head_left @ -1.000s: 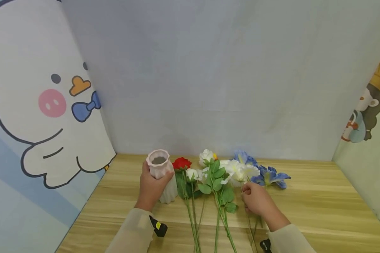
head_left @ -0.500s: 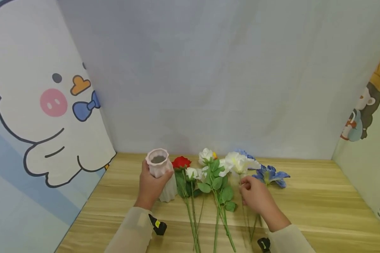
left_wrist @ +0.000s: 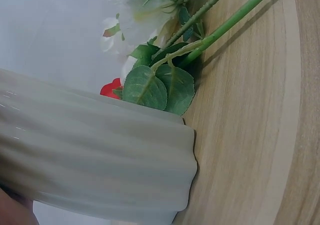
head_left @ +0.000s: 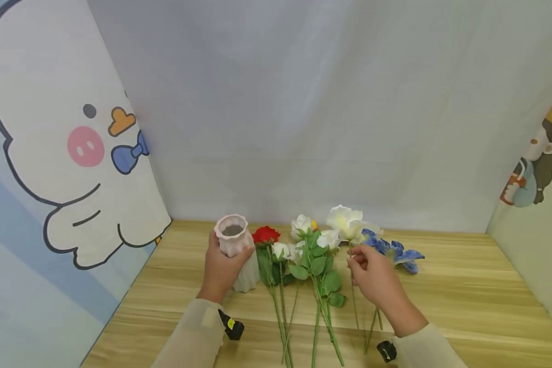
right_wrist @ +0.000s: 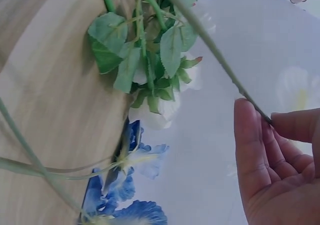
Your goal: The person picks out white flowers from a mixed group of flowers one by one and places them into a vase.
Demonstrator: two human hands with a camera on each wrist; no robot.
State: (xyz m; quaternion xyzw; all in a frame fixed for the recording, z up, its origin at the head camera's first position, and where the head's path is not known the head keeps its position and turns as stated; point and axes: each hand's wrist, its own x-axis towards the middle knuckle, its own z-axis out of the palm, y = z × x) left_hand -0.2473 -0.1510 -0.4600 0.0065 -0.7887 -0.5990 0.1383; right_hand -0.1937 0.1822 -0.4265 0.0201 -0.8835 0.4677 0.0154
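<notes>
My left hand [head_left: 224,268] grips a pale pink, ribbed vase [head_left: 245,273] near its neck; the vase stands upright, and its base meets the table in the left wrist view. With thumb and fingers my right hand [head_left: 378,276] pinches the thin stem [right_wrist: 220,60] of a white flower [head_left: 346,223] with a yellowish centre. That bloom is above the tabletop, its stem hanging down below the hand. Beside the vase lies a red flower [head_left: 266,234]. White roses [head_left: 301,226] with green leaves [head_left: 317,265] lie between the hands, and blue flowers [head_left: 397,254] lie behind the right hand.
Long green stems [head_left: 321,327] point toward the near side of the wooden table [head_left: 464,291]. A pale grey cloth wall [head_left: 322,128] rises at the table's back. Printed panels stand left and right, one with a white cartoon duck [head_left: 50,102].
My right hand has raised the white flower from among the others, its bloom now higher and more of its stem exposed. My left hand still holds the vase in place.
</notes>
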